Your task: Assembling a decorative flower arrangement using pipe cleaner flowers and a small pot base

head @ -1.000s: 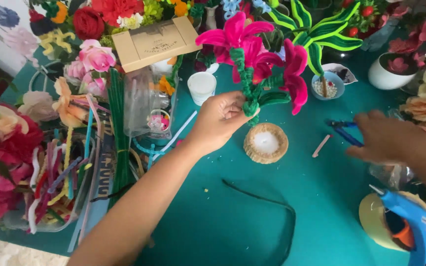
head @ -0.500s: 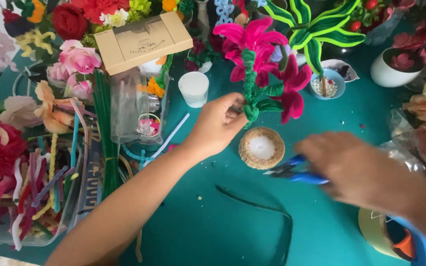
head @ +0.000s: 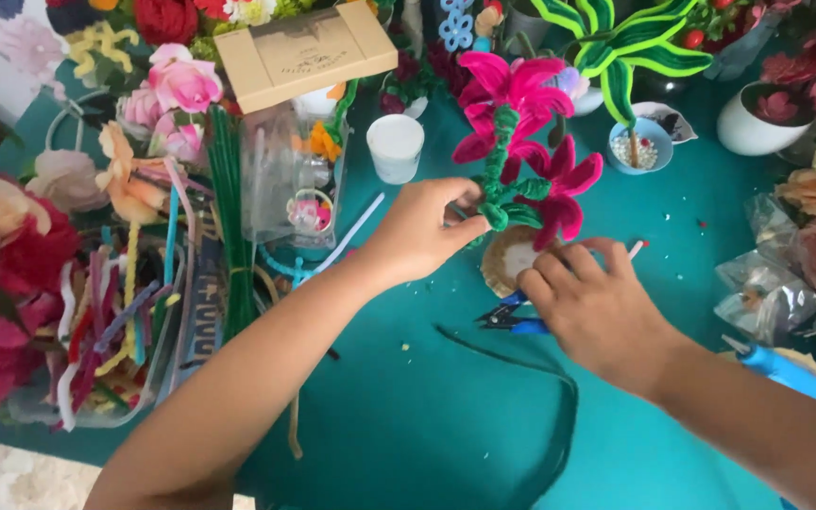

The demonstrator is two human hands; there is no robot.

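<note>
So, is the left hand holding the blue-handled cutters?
No, the left hand grips the green stem of the pink flower; the cutters are under the right hand.

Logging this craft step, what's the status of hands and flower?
Left hand pinching green stem of pink pipe-cleaner flower. Right hand holding blue pliers beside it. Round woven base underneath, partly hidden.
</note>
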